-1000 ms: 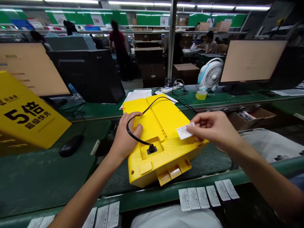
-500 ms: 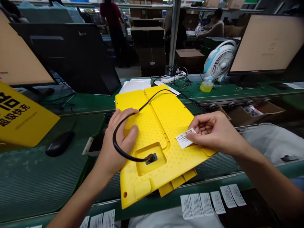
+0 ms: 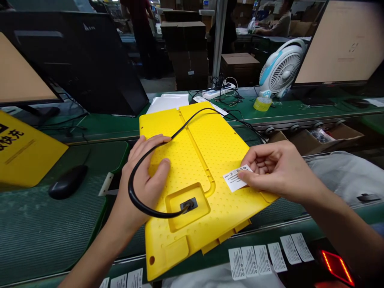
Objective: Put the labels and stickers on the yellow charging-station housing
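A yellow plastic panel (image 3: pixel 180 168) with a dimpled face lies tilted across the green bench in front of me. From a square recess near its lower left, a black cable (image 3: pixel 135 200) loops over the back of my left hand and runs off to the rear. My left hand (image 3: pixel 141 176) rests on the panel's left side, fingers stretched out and thumb apart. Between the thumb and fingers of my right hand (image 3: pixel 267 172) is a white printed label (image 3: pixel 234 180), held at the panel's right part. Whether the label touches the panel I cannot tell.
Several white labels (image 3: pixel 261 260) line the bench's front edge. A black mouse (image 3: pixel 68 182) and a yellow printed box (image 3: pixel 24 152) are at left. Behind stand monitors (image 3: pixel 339 44), a white-blue fan (image 3: pixel 283 72), a tape roll (image 3: pixel 262 104) and a power strip (image 3: pixel 219 91). A red-lit device (image 3: pixel 337 266) shows lower right.
The view has shifted slightly. The panel's front edge appears lower and the cable loop bulges further left. A red light now shows at lower right. Both hands keep nearly the same pose.
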Tool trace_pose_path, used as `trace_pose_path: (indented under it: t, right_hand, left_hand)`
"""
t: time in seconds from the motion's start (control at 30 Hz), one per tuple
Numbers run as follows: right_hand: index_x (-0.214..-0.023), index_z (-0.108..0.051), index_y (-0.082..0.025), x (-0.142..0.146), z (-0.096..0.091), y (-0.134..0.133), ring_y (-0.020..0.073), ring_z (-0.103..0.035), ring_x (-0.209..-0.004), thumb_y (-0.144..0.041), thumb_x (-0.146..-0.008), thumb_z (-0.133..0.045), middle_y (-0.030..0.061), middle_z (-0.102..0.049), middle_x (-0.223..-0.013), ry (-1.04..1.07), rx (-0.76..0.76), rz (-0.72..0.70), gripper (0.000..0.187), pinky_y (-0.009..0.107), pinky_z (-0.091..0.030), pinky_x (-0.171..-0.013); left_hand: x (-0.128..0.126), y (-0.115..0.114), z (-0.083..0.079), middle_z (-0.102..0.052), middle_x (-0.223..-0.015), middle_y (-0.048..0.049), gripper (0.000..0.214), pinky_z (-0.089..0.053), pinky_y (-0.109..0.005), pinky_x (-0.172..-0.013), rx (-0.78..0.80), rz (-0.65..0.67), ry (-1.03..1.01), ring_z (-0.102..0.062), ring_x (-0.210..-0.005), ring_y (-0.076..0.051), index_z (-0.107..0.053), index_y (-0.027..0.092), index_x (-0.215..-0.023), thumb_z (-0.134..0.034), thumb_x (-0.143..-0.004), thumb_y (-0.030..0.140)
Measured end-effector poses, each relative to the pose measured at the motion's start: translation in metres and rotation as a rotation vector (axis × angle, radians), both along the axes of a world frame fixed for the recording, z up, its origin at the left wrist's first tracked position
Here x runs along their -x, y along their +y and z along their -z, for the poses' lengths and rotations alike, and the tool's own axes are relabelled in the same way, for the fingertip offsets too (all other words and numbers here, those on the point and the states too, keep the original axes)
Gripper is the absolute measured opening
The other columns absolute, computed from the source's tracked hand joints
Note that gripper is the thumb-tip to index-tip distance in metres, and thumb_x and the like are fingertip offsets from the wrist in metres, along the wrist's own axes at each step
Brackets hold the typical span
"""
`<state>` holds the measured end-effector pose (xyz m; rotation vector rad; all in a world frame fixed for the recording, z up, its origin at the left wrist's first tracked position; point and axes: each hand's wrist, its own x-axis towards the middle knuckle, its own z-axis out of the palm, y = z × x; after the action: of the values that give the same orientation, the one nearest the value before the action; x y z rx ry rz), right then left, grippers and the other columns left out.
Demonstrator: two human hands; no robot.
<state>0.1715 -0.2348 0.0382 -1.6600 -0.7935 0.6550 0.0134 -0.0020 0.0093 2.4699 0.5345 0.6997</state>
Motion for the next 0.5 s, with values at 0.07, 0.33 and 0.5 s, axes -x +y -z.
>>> trace_pose_path:
  t: [0.07, 0.33, 0.5]
  right_hand:
    - [-0.068, -0.07, -0.016, 0.0004, 0.0004, -0.0005, 0.0055, -0.051, -0.053, -0.009, -0.069, -0.08, -0.0008, -0.06, -0.062, -0.001, 0.0, 0.005, 0.011, 0.005, -0.041, -0.046]
    - [-0.067, -0.069, -0.016, 0.0032, 0.0008, -0.003, 0.0068, -0.052, -0.052, -0.013, -0.073, -0.078, -0.0008, -0.057, -0.06, -0.074, -0.006, 0.039, 0.012, 0.008, -0.042, -0.045]
    - [-0.067, -0.07, -0.016, 0.0033, 0.0019, -0.0027, 0.0058, -0.052, -0.052, -0.011, -0.072, -0.08, -0.0015, -0.059, -0.061, -0.049, -0.025, 0.036, 0.012, 0.006, -0.042, -0.046]
  left_hand:
    - [-0.0001, -0.0003, -0.0004, -0.056, -0.141, 0.0022, 0.037, -0.022, -0.045, -0.13, -0.004, -0.004, 0.002, -0.038, -0.145, -0.024, -0.06, 0.028, -0.127, -0.047, -0.094, 0.038]
    - [0.001, -0.0004, -0.0021, -0.057, -0.141, 0.0024, 0.038, -0.023, -0.046, -0.13, 0.003, -0.029, 0.011, -0.038, -0.146, -0.024, -0.061, 0.028, -0.126, -0.049, -0.092, 0.037]
    - [-0.0013, -0.0014, -0.0028, -0.058, -0.141, 0.0036, 0.038, -0.023, -0.05, -0.13, 0.003, -0.035, 0.011, -0.038, -0.147, -0.026, -0.061, 0.029, -0.126, -0.049, -0.091, 0.037]
